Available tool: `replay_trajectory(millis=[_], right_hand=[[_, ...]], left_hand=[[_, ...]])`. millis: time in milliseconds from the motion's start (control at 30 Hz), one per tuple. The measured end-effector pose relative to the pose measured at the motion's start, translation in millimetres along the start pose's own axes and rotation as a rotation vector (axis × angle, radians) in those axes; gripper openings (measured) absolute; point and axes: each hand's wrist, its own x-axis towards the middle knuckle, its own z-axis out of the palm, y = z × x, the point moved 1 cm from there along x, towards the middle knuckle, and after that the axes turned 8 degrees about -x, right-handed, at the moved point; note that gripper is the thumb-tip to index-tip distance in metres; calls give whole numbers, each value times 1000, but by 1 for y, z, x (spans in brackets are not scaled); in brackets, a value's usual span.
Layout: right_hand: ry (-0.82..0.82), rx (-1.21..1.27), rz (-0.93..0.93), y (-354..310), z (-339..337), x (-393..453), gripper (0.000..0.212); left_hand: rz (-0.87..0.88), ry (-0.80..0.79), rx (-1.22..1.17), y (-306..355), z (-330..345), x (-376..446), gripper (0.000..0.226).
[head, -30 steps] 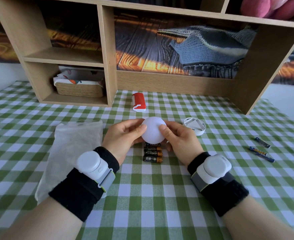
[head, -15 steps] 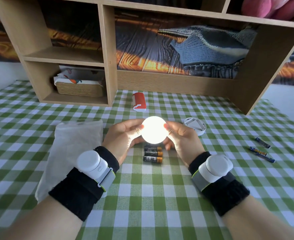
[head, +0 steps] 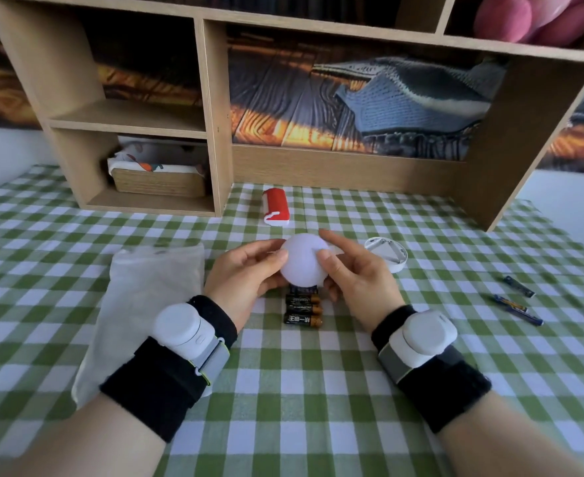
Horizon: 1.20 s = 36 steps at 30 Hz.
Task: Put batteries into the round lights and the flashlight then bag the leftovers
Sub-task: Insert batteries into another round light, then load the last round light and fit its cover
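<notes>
Both hands hold a white round light (head: 301, 263) above the table's middle; its dome is unlit and faces me. My left hand (head: 246, 273) grips its left side with the thumb on top. My right hand (head: 356, 273) holds the right side, thumb pressed on the dome and forefinger raised. Below the light lie black and gold batteries (head: 302, 309) side by side, partly hidden by it. A second round light (head: 388, 254) lies open side up to the right. The red and white flashlight (head: 276, 211) lies behind. Blue thin batteries (head: 517, 302) lie at the right.
A translucent plastic bag (head: 146, 304) lies flat at the left on the green checked tablecloth (head: 318, 390). A wooden shelf unit (head: 215, 108) stands at the back, with a woven basket (head: 160, 180) in its lower left cubby.
The round light was unlit, glowed half a second ago, and is dark again now. My right forefinger has lifted off the dome.
</notes>
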Motion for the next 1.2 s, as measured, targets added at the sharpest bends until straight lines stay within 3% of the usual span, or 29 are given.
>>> replay_trajectory(millis=[133, 233, 467, 900, 1200], right_hand=[[-18, -250, -76, -4, 3, -3, 74], [2, -452, -146, -9, 6, -4, 86], [-6, -694, -225, -27, -2, 15, 80], [-108, -952, 145, -10, -12, 160, 63], [-199, -1067, 172, 11, 9, 188, 55]], left_hand=[[12, 33, -31, 5, 2, -3, 22], [8, 51, 9, 8, 4, -5, 24], [-82, 51, 161, 21, 11, 12, 25], [-109, 139, 213, 34, 42, 112, 32], [-118, 160, 222, 31, 29, 124, 28]])
